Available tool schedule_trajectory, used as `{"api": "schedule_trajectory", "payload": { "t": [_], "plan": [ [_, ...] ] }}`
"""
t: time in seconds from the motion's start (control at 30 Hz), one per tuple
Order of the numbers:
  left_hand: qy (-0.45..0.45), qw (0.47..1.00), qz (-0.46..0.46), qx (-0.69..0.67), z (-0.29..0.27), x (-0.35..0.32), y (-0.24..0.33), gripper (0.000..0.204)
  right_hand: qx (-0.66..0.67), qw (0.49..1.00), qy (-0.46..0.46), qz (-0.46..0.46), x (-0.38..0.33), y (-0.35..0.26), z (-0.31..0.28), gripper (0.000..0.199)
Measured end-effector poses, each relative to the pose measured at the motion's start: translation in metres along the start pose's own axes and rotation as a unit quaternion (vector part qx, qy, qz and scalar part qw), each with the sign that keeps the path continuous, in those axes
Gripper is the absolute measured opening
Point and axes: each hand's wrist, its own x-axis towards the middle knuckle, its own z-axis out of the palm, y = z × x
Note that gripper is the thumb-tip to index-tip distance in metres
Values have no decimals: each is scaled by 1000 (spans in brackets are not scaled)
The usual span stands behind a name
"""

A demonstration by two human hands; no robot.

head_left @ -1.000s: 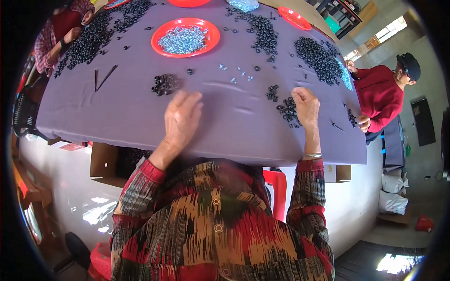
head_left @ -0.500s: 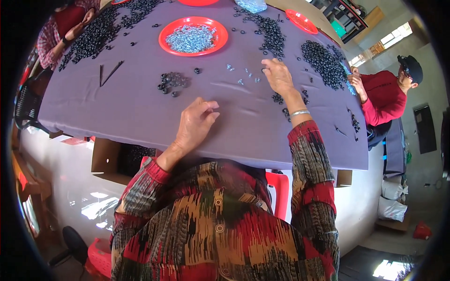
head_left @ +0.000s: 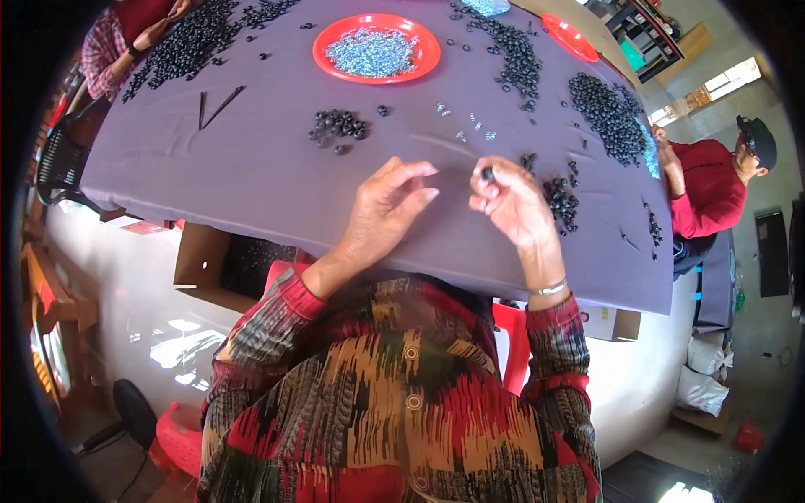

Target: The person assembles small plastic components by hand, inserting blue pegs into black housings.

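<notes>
My right hand [head_left: 513,204] is raised over the near part of the table, palm turned partly up. Its fingertips pinch a small black round piece [head_left: 487,174], whose exact kind I cannot make out. Facing it across a short gap, my left hand [head_left: 387,205] has thumb and forefinger apart with nothing visible between them. Beyond my left hand lies a small cluster of black round pieces [head_left: 340,125]. A few tiny clear, silvery pieces [head_left: 461,126] are scattered beyond the two hands. Beside my right wrist is another group of small black pieces [head_left: 560,204].
A red plate [head_left: 317,57] of silvery pieces stands farther back. Larger black heaps lie at far left [head_left: 189,42] and right [head_left: 608,117]. Two thin black sticks [head_left: 220,109] lie at left. A person in red [head_left: 708,184] works at right; another person's hand [head_left: 151,35] shows at far left.
My right hand has drawn back toward me and turned its palm up, showing a black piece in its fingertips. My left hand's thumb and forefinger have spread. The whole view has shifted slightly.
</notes>
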Motion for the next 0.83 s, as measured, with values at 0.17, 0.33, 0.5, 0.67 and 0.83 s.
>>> {"api": "schedule_trajectory", "payload": {
  "t": [0.17,0.33,0.5,0.67,0.83],
  "plan": [
    [-78,996,-11,-40,3,-2,12,24,83,993,-29,76,-8,35,10,10],
    [-115,986,-34,-118,1,-5,0,23,108,989,8,96,-6,47,11,9],
    [-143,981,-114,-65,-3,-3,1,24,93,991,-6,99,-6,50,14,7],
    [-161,968,-134,-135,-4,-1,-1,21,84,990,-16,115,-10,51,11,7],
    [-140,960,-160,-182,-4,-4,-1,20,49,997,53,40,-20,48,25,11]
  ]
}}
